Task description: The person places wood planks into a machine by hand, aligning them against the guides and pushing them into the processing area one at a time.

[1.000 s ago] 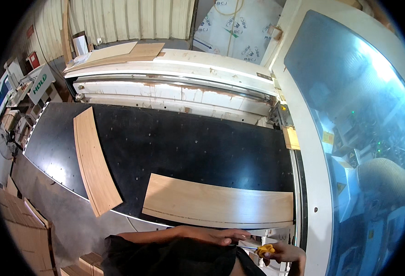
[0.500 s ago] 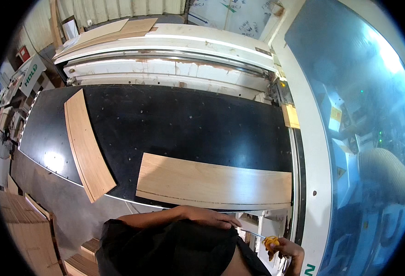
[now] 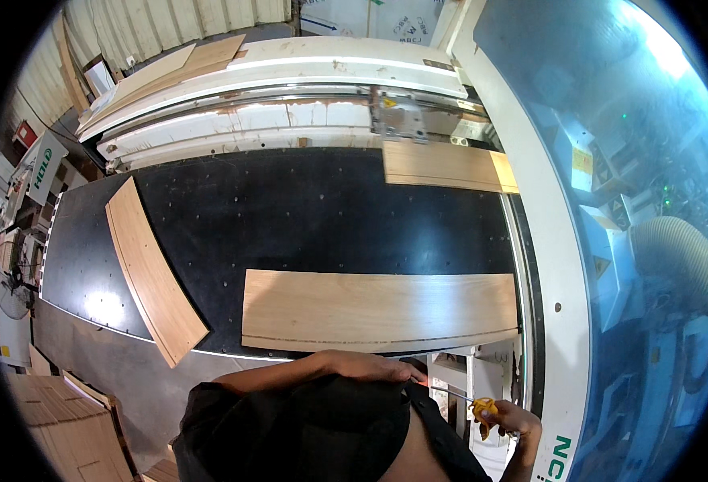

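My right hand (image 3: pixel 514 418) is closed around the yellow handle of a tool (image 3: pixel 483 412) with a thin metal rod, near the machine's right side. The rod points left, its tip beside the fingers of my left hand (image 3: pixel 378 367). That hand lies across my front at the near table edge, fingers stretched out and partly hidden, with nothing visible in it. Just beyond it, a wide curved wood panel (image 3: pixel 378 309) lies flat on the black table (image 3: pixel 289 213). Another curved wood panel (image 3: pixel 155 273) sits at the left, overhanging the near edge.
At the far right, a third wood panel (image 3: pixel 434 165) lies beneath a metal carriage (image 3: pixel 399 114) on the rail. A blue transparent cover (image 3: pixel 530 96) with a ribbed hose (image 3: pixel 679 261) stands right. Stacked boards (image 3: pixel 65 426) are at lower left; loose sheets (image 3: pixel 169 68) rest on the back beam.
A third panel and the carriage have come into view at the far right of the table. The view has shifted slightly. My right hand still holds the yellow tool; my left fingers have turned a little.
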The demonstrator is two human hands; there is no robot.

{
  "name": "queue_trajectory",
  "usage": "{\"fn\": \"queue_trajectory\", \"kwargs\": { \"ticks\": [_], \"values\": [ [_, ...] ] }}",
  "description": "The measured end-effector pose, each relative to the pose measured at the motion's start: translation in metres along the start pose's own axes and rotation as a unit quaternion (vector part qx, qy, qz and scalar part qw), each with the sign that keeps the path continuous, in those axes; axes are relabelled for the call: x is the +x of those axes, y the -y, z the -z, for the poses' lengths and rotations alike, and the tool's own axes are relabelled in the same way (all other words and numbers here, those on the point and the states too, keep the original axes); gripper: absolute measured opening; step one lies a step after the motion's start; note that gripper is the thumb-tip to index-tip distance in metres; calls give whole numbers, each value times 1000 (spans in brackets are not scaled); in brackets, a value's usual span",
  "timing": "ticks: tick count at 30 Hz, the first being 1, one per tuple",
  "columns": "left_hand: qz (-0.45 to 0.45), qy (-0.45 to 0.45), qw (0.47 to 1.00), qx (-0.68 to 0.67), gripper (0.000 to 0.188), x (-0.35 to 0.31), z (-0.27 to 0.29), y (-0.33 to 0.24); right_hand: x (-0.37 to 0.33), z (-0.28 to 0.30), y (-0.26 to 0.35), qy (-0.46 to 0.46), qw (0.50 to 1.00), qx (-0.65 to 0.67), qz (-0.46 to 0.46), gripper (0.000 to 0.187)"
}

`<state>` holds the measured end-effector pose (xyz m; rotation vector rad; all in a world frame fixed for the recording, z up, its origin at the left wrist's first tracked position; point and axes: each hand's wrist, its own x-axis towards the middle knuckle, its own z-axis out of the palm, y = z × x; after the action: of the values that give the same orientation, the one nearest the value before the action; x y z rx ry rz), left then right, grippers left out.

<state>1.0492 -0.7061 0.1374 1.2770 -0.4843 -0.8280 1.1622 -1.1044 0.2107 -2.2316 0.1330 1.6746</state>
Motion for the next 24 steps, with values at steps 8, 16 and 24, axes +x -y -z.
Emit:
{"fn": "queue_trajectory", "kwargs": {
  "ticks": [8, 16, 24],
  "values": [
    [-1, -1, 1000, 9, 79, 8, 1, 5, 29, 1, -22, 28, 998, -61, -15, 48],
    [3, -81, 995, 63, 55, 17, 11, 6, 14, 7, -12, -83, 937, 173, 293, 45],
    [-59, -205, 968, 130, 50, 12, 55, -46, 55, 7, 81, -271, 891, 190, 310, 40]
  ]
}}
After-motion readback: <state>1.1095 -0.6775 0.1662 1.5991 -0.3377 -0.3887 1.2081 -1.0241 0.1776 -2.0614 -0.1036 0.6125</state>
